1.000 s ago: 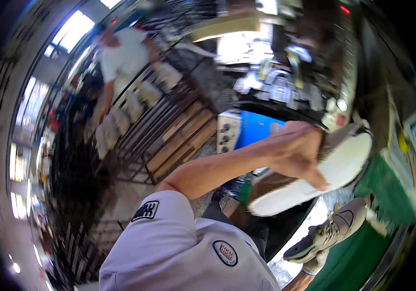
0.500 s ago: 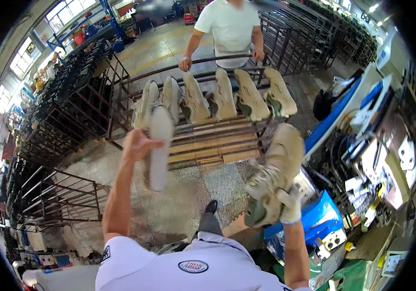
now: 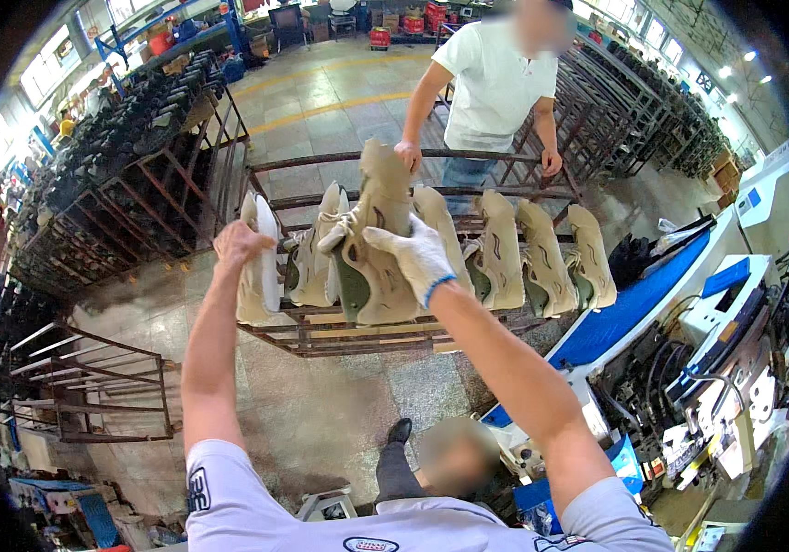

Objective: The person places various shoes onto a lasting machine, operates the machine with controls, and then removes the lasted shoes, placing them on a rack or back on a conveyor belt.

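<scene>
My bare left hand (image 3: 243, 243) is closed on the upper end of a beige shoe with a pale, flat underside (image 3: 266, 258) at the rack's left end. My right hand (image 3: 417, 255), in a white glove with a blue cuff, grips a beige shoe with green trim and laces (image 3: 376, 244). That shoe stands tilted upright in front of the rack row, hiding part of it. Several similar beige shoes (image 3: 502, 253) lean in a row on the brown metal rack (image 3: 321, 158). Whether the right-hand shoe touches the rack is unclear.
Across the rack stands a person in a white shirt (image 3: 491, 87), one hand by the rail. Racks of dark shoes (image 3: 137, 156) fill the left. At right are a blue-topped bench (image 3: 620, 299) and machines with hoses. A low metal frame (image 3: 104, 382) stands at lower left.
Both hands have moved forward to the rack with their shoes. The right-hand shoe swung up and left from beside the machines. The person opposite now appears farther right in view.
</scene>
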The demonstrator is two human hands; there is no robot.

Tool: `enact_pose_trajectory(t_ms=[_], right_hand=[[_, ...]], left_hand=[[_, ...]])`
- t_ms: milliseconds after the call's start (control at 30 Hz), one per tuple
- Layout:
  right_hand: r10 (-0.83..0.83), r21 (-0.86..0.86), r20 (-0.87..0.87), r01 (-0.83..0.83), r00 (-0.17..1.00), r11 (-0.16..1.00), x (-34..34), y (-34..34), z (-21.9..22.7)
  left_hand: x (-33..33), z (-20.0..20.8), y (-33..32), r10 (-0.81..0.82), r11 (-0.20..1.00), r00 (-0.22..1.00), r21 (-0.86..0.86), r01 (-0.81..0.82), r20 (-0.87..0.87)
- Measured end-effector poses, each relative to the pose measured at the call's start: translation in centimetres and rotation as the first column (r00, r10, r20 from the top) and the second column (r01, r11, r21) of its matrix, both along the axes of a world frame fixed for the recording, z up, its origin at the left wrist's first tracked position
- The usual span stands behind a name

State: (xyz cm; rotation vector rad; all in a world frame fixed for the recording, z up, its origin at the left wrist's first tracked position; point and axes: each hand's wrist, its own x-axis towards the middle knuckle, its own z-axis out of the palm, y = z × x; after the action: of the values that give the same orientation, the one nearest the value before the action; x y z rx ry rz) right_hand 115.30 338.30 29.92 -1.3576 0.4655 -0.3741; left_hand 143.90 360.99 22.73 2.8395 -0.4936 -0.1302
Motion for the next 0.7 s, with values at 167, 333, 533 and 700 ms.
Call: enact_pose_trajectory(t_ms=[167,333,533,700], right_hand=[[-0.295,-0.834,-0.26,-0.06,0.919,0.548,5.1,3.6,-6.8],[-0.241,-0.833,-0.214,-0.047,0.947,0.552,6.0,2.9,-8.8],[-0.291,-0.846,-0.202,-0.017,0.935,0.533,4.0,2.9,-6.5],[-0.171,-0.916,0.101,0.159,0.98,0.367,-4.4,0.1,1.2]], left_hand=[[-0.7,-6.4,0.6,0.088,0.984,0.996,-0.161,-0.082,0.026],[-1.5,-5.1,0.2,0.101,0.962,0.995,-0.254,-0.103,-0.018],[-0.4,-4.5,-0.6,0.07,0.983,0.996,-0.168,-0.079,-0.056],[1.6,-6.9,2.6,0.086,0.975,0.962,-0.221,-0.028,0.26]])
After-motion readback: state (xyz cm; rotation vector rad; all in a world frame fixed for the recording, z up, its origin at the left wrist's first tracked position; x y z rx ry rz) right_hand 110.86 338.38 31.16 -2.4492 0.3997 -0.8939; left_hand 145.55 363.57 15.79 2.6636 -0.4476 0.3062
